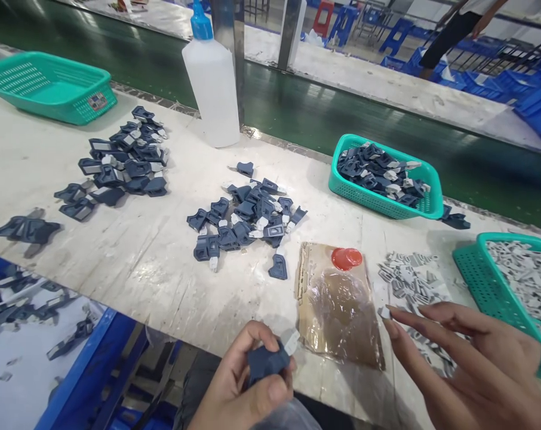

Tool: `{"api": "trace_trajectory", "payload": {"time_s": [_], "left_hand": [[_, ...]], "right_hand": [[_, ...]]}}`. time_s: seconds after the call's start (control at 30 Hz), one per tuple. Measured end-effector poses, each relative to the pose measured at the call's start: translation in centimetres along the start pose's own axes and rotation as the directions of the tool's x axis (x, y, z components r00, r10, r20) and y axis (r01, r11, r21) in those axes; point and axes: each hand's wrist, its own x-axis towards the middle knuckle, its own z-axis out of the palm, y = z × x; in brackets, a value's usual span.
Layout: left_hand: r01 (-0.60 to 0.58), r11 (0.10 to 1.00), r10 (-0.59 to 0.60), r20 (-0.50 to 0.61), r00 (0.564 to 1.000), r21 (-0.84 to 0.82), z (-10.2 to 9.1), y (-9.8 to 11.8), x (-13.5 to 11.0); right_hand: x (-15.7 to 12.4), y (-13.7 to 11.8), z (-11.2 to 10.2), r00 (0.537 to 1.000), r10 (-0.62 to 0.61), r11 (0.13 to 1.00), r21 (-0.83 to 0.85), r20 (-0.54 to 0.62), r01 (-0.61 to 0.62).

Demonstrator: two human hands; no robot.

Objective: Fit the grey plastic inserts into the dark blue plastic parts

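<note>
My left hand [252, 382] is closed around a dark blue plastic part [267, 362] with a pale grey tab [292, 342] jutting out to the right. My right hand [472, 358] pinches a small light grey plastic piece [385, 312] between thumb and forefinger, above the edge of a loose pile of grey pieces [409, 278]. Between the hands lies a piece of brown cardboard [342, 322] coated with something clear and shiny. A red cap [347, 258] rests on its far end.
Dark blue parts lie in a middle heap [246, 212] and a left heap [127, 161]. A green basket [387, 206] holds more; another green basket [470, 263] holds grey pieces. Behind stand a white bottle [214, 89] and a green basket [85, 113]. A blue crate [86, 376] sits below left.
</note>
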Motion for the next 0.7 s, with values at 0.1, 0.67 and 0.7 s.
{"api": "trace_trajectory", "payload": {"time_s": [0.1,0.67,0.7], "left_hand": [[0.033,0.996,-0.027,0.063,0.998,-0.086,0.1,-0.2,0.4],[0.094,0.986,-0.098,-0.022,0.995,-0.135,0.7,0.7,0.7],[0.114,0.982,-0.117,-0.007,0.993,-0.15,0.7,0.8,0.8]], "right_hand": [[-0.2,0.0,0.1,0.996,0.077,0.996,0.048,0.036,-0.079],[-0.9,0.9,0.4,0.902,0.354,0.885,0.223,0.246,-0.408],[-0.9,1.0,0.7,0.925,0.305,0.915,0.201,0.229,-0.351]]}}
